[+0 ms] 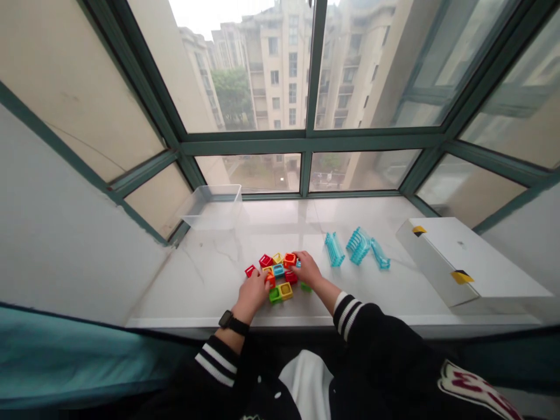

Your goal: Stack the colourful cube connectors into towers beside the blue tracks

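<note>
A cluster of hollow-framed plastic toy cubes (278, 270) in red, orange, yellow, green and blue was observed on a white marble window sill (201, 286), with both hands resting on or against it. The left hand (251, 295) was found curled downward, its fingers against an orange cube (270, 280) on the cluster's left side; whether that cube is gripped cannot be determined. A black wristwatch (227, 320) is worn on that wrist. The right hand (307, 269) was recorded with its fingers partly extended over the cluster's right side, next to a red cube (291, 277); no firm grip could be confirmed. A green-and-yellow pair of cubes (280, 293) is located between the hands, toward the sill's front edge. Three transparent teal ridged pieces (359, 246) were noted to the right of the right hand, apart from the cluster. A clear plastic tub (213, 207) is placed at the rear of the sill against the window, and a white cardboard box (464, 262) with yellow-and-black tape lies at the sill's right end. Black striped sleeves (347, 315) are visible on both forearms.
</note>
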Action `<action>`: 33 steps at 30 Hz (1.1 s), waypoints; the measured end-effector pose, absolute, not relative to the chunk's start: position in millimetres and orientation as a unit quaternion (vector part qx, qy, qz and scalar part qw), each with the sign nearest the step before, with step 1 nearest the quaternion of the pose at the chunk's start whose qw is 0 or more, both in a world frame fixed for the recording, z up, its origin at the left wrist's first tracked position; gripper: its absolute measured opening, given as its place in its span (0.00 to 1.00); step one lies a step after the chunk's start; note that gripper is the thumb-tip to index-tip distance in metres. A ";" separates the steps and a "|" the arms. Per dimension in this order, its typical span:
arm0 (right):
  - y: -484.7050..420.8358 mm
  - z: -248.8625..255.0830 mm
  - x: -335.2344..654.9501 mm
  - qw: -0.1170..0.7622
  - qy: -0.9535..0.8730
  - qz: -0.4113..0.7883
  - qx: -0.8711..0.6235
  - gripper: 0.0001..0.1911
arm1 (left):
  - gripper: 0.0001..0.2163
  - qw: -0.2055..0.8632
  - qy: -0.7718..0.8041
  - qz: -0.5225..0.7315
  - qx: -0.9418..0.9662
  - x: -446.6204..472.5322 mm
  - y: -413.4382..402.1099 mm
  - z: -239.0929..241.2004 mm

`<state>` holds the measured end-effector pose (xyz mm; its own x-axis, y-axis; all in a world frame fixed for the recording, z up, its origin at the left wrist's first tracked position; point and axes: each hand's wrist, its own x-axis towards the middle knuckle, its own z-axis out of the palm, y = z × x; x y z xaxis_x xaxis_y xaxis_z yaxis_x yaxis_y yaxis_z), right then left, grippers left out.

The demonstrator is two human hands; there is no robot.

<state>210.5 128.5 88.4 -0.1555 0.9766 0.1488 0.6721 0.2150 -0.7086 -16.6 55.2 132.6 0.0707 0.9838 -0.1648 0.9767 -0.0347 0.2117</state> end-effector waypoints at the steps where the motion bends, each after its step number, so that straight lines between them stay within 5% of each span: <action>1: 131.9 86.8 204.0 0.280 -0.731 0.231 -0.578 0.28 | 0.16 0.139 0.674 0.001 0.725 -16.1 55.2 133.1; 4: 134.3 84.3 193.2 0.218 -0.762 0.199 -0.576 0.34 | 0.13 0.139 0.666 -0.002 0.733 -15.2 53.3 132.9; 13: 116.9 85.1 186.2 0.151 -0.806 0.116 -0.560 0.28 | 0.10 0.097 0.662 -0.006 0.743 -24.3 52.2 124.5; 23: 121.1 91.7 182.9 0.092 -0.787 0.087 -0.604 0.19 | 0.08 0.079 0.628 0.262 0.728 -29.2 64.4 120.3; 33: 115.9 85.5 170.3 0.077 -0.781 0.111 -0.610 0.22 | 0.26 0.069 0.654 0.194 0.728 -19.2 75.6 88.3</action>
